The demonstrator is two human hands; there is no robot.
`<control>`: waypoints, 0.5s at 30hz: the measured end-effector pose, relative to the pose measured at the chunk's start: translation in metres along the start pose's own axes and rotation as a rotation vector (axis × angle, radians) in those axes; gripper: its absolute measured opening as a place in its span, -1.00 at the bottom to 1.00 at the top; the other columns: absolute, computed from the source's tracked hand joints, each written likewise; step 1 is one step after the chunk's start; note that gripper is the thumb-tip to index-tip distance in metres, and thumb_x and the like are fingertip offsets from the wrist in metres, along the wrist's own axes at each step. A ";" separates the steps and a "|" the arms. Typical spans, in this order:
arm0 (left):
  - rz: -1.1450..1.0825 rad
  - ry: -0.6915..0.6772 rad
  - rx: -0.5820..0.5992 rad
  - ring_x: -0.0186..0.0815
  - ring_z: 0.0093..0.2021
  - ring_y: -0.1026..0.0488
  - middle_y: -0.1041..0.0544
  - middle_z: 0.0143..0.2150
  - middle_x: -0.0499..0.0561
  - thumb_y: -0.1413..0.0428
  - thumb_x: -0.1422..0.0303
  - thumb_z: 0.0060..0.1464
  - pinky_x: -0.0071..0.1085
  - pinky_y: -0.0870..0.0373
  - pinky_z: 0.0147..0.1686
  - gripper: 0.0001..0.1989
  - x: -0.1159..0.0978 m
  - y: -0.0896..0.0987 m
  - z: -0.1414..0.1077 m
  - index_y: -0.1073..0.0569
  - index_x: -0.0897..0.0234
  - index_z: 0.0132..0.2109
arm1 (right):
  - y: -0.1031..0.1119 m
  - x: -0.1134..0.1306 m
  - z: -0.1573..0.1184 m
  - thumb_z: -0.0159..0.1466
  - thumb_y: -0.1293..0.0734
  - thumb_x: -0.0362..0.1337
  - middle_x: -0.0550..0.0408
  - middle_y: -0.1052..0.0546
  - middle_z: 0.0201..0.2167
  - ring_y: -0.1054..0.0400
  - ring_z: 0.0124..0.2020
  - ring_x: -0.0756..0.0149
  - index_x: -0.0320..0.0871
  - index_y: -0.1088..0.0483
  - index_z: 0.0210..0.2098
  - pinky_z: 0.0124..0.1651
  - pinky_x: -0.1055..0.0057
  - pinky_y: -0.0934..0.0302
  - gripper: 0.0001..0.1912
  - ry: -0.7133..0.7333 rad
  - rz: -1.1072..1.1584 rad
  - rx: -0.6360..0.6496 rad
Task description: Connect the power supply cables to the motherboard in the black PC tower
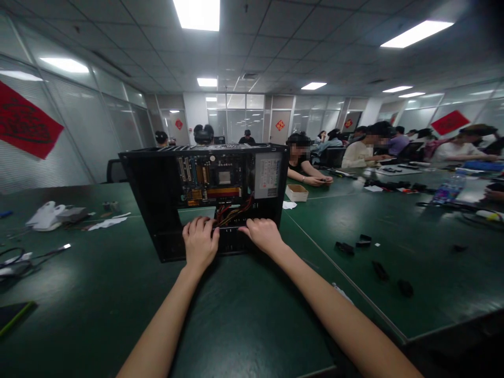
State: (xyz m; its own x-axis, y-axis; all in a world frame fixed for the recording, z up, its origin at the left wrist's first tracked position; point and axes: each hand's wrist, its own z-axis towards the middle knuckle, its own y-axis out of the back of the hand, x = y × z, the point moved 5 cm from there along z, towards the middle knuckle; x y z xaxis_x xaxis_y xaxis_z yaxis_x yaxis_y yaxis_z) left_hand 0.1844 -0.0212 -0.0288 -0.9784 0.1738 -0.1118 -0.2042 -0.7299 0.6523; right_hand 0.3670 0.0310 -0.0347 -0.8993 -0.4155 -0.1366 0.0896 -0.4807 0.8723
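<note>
A black computer case (149,210) stands upright on the green table with its side open toward me. Inside it I see a motherboard (224,177), a silver power supply (268,176) and a bundle of red, yellow and black cables (234,210). My left hand (200,241) curls its fingers over a thin metal edge low in the case, thumb in front. On the same edge, further right, my right hand (263,234) is closed with its thumb pointing left. The fingertips of both hands are partly hidden behind that edge.
Several small black parts (380,270) lie on the green table (244,325) to the right. A white box (296,192) stands beyond the case, near a co-worker (305,163). On the left are a white plastic bag (45,215) and cables (19,265).
</note>
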 end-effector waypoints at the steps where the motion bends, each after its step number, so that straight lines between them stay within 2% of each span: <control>1: -0.005 0.006 -0.003 -0.05 0.22 -0.24 -0.47 0.10 0.16 0.10 0.22 0.28 -0.04 0.03 0.23 -0.65 0.001 0.000 0.000 -0.47 0.21 0.05 | 0.000 0.001 0.000 0.42 -0.04 0.07 -0.18 -0.55 -0.30 -0.44 -0.26 0.13 -0.22 -0.45 -0.18 -0.26 0.36 -0.10 -0.46 -0.003 -0.006 0.000; 6: -0.005 0.061 -0.009 -0.06 0.17 -0.27 -0.48 0.06 0.14 0.12 0.21 0.29 -0.03 -0.01 0.23 -0.63 0.016 -0.003 0.006 -0.51 0.17 0.03 | 0.008 0.020 -0.001 0.43 -0.04 0.04 -0.19 -0.55 -0.31 -0.46 -0.28 0.10 -0.22 -0.42 -0.19 -0.27 0.33 -0.15 -0.50 -0.036 -0.010 0.011; 11: 0.002 0.147 -0.028 -0.06 0.15 -0.28 -0.48 0.00 0.10 0.10 0.25 0.26 0.05 0.07 0.29 -0.64 0.043 -0.010 0.016 -0.59 0.09 -0.08 | 0.016 0.055 0.002 0.44 -0.03 -0.02 -0.25 -0.54 -0.33 -0.48 -0.31 0.06 -0.27 -0.40 -0.19 -0.29 0.28 -0.24 -0.51 -0.092 0.005 0.064; 15: -0.018 0.205 -0.057 -0.06 0.02 -0.34 -0.52 -0.13 0.10 0.07 0.32 0.17 0.04 0.01 0.27 -0.65 0.062 -0.014 0.024 -0.63 0.12 -0.23 | 0.022 0.081 0.006 0.45 -0.05 -0.09 -0.25 -0.53 -0.38 -0.50 -0.35 0.04 -0.31 -0.40 -0.20 -0.34 0.23 -0.31 -0.55 -0.085 0.048 0.086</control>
State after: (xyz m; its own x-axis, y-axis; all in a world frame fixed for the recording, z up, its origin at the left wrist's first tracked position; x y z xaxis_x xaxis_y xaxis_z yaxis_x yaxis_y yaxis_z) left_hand 0.1278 0.0151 -0.0270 -0.9594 0.0534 -0.2770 -0.2176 -0.7651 0.6061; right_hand 0.2936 -0.0090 -0.0238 -0.9281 -0.3681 -0.0569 0.0995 -0.3923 0.9145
